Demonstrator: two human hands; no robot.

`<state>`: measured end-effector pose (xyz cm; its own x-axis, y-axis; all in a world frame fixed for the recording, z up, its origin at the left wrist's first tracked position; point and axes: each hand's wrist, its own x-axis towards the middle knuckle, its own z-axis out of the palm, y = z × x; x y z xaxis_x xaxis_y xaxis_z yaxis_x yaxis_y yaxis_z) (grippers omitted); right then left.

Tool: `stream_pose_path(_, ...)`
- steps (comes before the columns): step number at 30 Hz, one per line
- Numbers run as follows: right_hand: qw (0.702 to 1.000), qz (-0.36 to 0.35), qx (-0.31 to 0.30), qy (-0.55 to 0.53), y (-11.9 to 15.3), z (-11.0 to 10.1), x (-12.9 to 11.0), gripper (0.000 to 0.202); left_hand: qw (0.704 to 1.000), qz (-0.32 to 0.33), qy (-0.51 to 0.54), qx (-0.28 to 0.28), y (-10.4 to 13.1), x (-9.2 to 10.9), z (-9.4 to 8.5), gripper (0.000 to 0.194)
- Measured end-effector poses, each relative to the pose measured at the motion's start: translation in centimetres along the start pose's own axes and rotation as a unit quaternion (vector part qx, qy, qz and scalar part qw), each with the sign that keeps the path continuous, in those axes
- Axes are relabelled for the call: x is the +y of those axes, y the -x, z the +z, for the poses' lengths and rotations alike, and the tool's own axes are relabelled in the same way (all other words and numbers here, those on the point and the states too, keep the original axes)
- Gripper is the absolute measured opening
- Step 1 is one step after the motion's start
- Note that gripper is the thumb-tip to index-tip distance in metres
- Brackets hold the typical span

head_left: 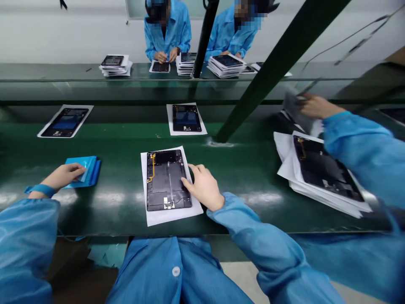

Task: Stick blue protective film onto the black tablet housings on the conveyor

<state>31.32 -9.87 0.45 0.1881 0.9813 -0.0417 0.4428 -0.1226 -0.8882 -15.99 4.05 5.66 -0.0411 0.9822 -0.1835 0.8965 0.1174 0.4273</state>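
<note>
Blue film (83, 176) at the small stack (96, 169) is pinched by the left hand (67, 174). The right hand (204, 185) rests loosely spread, thumb on the tablet (162, 181), which lies on white paper (155, 218) (better keep it still); a slow lift should separate one film only.

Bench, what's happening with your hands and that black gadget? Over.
Left hand at blue stack. Right hand at right edge of black device. Black device flat on white paper. Green post beyond, to the right.
</note>
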Motion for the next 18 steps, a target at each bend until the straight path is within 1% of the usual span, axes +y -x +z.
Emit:
stream_pose_path(1, 0.999, -0.023, 0.022, 0.031, 0.5, 0.0, -0.6, 0.046, 1.000, -0.005, -0.008, 0.000, 0.3, 0.4, -0.2, 0.047)
stream_pose_path(2, 0.996, -0.059, 0.032, 0.053, 0.9, 0.2, -1.3, 0.044, 1.000, -0.012, -0.020, 0.014, 0.8, 1.0, -0.2, 0.042)
stream_pose_path(3, 0.993, -0.099, 0.025, 0.057, 1.3, 0.8, -2.1, 0.041, 0.998, -0.013, -0.030, 0.045, 1.5, 2.1, 0.0, 0.038)
stream_pose_path(4, 0.990, -0.136, 0.003, 0.040, 1.7, 1.6, -3.1, 0.040, 0.997, -0.004, -0.033, 0.076, 2.3, 3.5, 0.5, 0.034)
stream_pose_path(5, 0.986, -0.161, -0.031, 0.000, 1.9, 2.6, -4.1, 0.041, 0.995, 0.017, -0.028, 0.096, 3.4, 5.2, 1.2, 0.032)
stream_pose_path(6, 0.982, -0.165, -0.072, -0.061, 2.0, 3.8, -5.0, 0.047, 0.993, 0.066, -0.003, 0.096, 4.6, 7.1, 2.1, 0.032)
stream_pose_path(7, 0.975, -0.150, -0.110, -0.122, 1.9, 5.1, -5.9, 0.055, 0.989, 0.128, 0.034, 0.063, 5.8, 9.1, 3.2, 0.032)
stream_pose_path(8, 0.967, -0.126, -0.139, -0.173, 1.8, 6.2, -6.6, 0.063, 0.980, 0.184, 0.070, 0.012, 7.0, 10.9, 4.2, 0.033)
stream_pose_path(9, 0.959, -0.102, -0.156, -0.214, 1.6, 7.2, -7.0, 0.069, 0.968, 0.223, 0.102, -0.045, 8.1, 12.5, 5.2, 0.032)
stream_pose_path(11, 0.949, -0.073, -0.158, -0.263, 1.2, 8.5, -7.3, 0.069, 0.944, 0.268, 0.150, -0.120, 9.5, 14.6, 6.7, 0.031)
stream_pose_path(12, 0.946, -0.067, -0.151, -0.278, 1.1, 8.8, -7.2, 0.065, 0.936, 0.278, 0.163, -0.139, 9.7, 15.1, 7.3, 0.030)
stream_pose_path(13, 0.944, -0.065, -0.147, -0.287, 1.1, 8.8, -7.0, 0.059, 0.932, 0.283, 0.172, -0.147, 9.7, 15.3, 7.7, 0.029)
stream_pose_path(15, 0.941, -0.059, -0.150, -0.299, 1.3, 8.5, -6.6, 0.050, 0.929, 0.290, 0.181, -0.145, 9.2, 15.1, 8.4, 0.026)
stream_pose_path(18, 0.931, -0.045, -0.173, -0.317, 1.6, 7.8, -6.3, 0.043, 0.929, 0.292, 0.187, -0.131, 8.6, 14.5, 9.2, 0.026)
